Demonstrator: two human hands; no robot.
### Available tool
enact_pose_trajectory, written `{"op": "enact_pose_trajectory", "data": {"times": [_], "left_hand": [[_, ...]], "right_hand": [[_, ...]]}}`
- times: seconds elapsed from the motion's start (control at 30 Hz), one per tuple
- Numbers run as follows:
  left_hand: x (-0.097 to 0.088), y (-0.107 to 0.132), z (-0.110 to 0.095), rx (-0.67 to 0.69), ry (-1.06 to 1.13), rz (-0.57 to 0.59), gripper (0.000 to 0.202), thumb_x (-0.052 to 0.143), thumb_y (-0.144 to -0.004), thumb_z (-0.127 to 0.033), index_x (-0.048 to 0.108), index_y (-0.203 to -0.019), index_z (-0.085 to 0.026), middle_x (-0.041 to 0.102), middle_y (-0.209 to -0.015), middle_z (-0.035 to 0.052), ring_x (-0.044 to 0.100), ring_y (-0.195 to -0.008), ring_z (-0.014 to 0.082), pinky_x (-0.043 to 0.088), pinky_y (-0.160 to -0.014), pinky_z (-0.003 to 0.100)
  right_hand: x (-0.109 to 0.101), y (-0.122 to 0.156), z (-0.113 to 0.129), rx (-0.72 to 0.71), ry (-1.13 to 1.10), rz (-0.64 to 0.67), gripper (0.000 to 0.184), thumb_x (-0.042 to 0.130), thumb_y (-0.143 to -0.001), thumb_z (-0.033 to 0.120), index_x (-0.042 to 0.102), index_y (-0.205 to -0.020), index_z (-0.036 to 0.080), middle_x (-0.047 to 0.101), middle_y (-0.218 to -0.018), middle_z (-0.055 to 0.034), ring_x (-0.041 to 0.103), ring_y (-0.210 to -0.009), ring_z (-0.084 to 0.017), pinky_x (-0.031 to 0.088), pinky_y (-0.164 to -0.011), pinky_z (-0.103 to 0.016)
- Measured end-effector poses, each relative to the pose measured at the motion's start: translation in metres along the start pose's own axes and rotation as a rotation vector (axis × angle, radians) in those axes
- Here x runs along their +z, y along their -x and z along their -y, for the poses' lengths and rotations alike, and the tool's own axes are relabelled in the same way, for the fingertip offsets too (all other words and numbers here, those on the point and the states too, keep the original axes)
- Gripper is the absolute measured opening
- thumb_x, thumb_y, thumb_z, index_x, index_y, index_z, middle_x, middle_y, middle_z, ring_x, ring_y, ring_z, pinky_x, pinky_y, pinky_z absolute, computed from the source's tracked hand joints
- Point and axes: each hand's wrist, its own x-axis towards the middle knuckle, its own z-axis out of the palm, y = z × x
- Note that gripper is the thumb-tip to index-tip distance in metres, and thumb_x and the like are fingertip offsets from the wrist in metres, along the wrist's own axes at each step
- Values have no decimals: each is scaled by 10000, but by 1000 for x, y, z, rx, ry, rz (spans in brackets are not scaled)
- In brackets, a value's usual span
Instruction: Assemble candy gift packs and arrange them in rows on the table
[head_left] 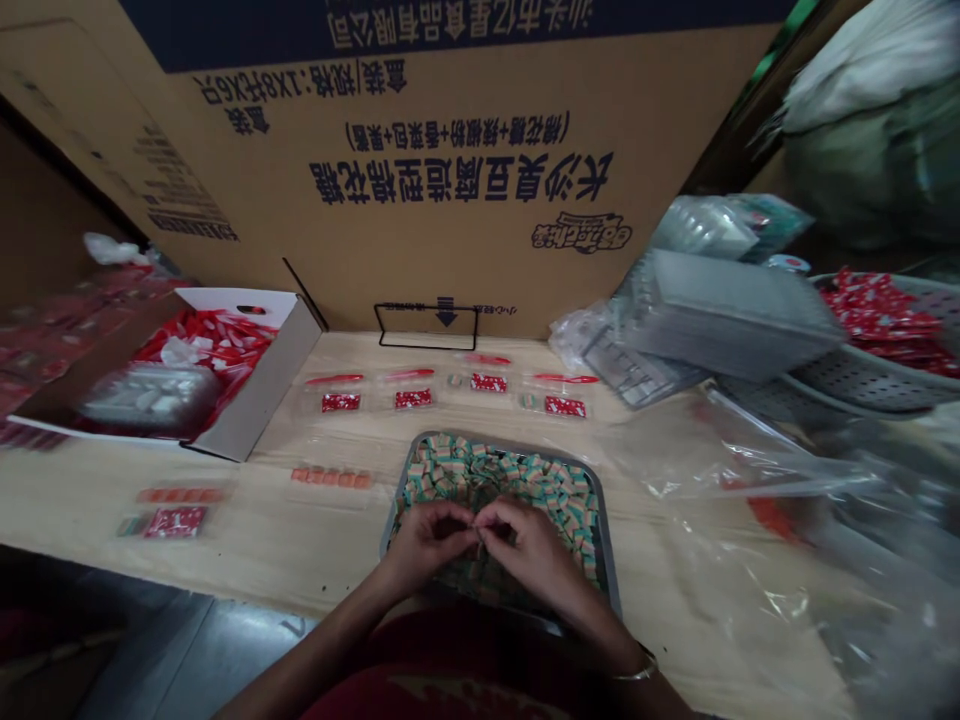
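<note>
In the head view, you work with both hands over a grey tray [610, 560] of green-and-peach striped candy pieces [439, 480] on the wooden bench [330, 570]. Your left hand [431, 535] and right hand [521, 535] meet near the tray's middle, thumbs and forefingers drawn into narrow pinches; whether a candy piece sits between the fingertips, you cannot tell. A bracelet [641, 667] circles your right wrist.

Beyond the tray, four clear packs stand in an uneven row, each with a red spotted sachet [565, 406] and a slim red stick [566, 379]. To the left lie a clear pack holding a row of orange pieces [330, 478] and another, blurred, with orange pieces and a sachet. A white box [262, 390] of red items sits behind them. A printed cardboard carton [450, 250], its lettering upside down, backs the scene; stacked clear plastic trays [735, 310] and a grey basket [892, 390] of red sachets crowd the right.
</note>
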Motion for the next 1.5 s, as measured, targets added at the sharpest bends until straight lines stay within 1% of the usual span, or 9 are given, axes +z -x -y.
{"op": "enact_pose_trajectory", "data": {"times": [0.13,0.23,0.33,0.5,0.7,0.93,1.23,1.37,1.5], "left_hand": [[2,0,0,-33,152,-90,337,839,-551,-406,704,-742,-164,694,-660,12,620,-612,130,489,-637,243],[5,-2,-4,-39,202,-143,353,856,-522,-402,695,-719,-157,674,-629,-2,598,-576,112,483,-597,225],[6,-3,-7,-44,189,-195,358,859,-510,-399,690,-706,-150,655,-597,-9,583,-541,103,474,-559,214],[4,-6,-10,-42,238,-286,373,867,-469,-395,677,-684,-158,654,-604,-19,622,-556,133,505,-581,246],[13,-3,-7,42,148,-272,320,853,-494,-377,709,-683,-163,676,-621,4,595,-588,126,489,-610,236],[14,-1,-4,66,165,-256,313,844,-524,-365,710,-723,-163,689,-671,15,610,-642,138,490,-650,240],[6,-8,-20,14,255,-377,259,832,-451,-284,653,-599,-168,604,-527,-46,542,-493,101,506,-528,235],[3,-6,-25,37,223,-280,250,818,-483,-307,670,-622,-160,627,-553,-27,555,-513,103,512,-548,235],[-10,0,-22,26,259,-269,295,812,-513,-342,624,-647,-159,616,-579,-30,547,-508,96,490,-530,225]], "right_hand": [[1,3,-2,103,-117,-62,170,541,-814,258,654,-927,200,693,-882,-44,628,-787,-172,468,-675,-278],[1,6,-3,154,-238,4,254,568,-792,295,639,-1019,205,698,-930,-39,638,-817,-172,488,-719,-287],[-1,8,-6,170,-276,33,236,576,-783,338,646,-960,199,680,-799,-18,622,-735,-163,480,-679,-278],[-7,12,-5,132,-52,-32,194,529,-799,320,671,-834,192,654,-764,-37,592,-717,-180,445,-664,-297],[6,8,7,172,-322,-139,240,550,-804,423,613,-762,195,620,-696,-6,568,-647,-144,452,-595,-244],[22,4,5,150,-342,-299,221,556,-807,420,588,-762,207,605,-699,-14,575,-655,-155,483,-618,-256],[13,12,-2,31,171,-252,199,469,-761,183,617,-889,215,625,-827,-58,604,-760,-206,498,-695,-320],[6,-1,12,-55,-44,-171,287,517,-810,233,627,-1075,237,655,-1038,-68,633,-872,-186,522,-760,-298],[13,-26,24,-81,-165,-20,216,552,-792,207,686,-958,243,681,-937,-37,639,-877,-184,522,-745,-287]]}}
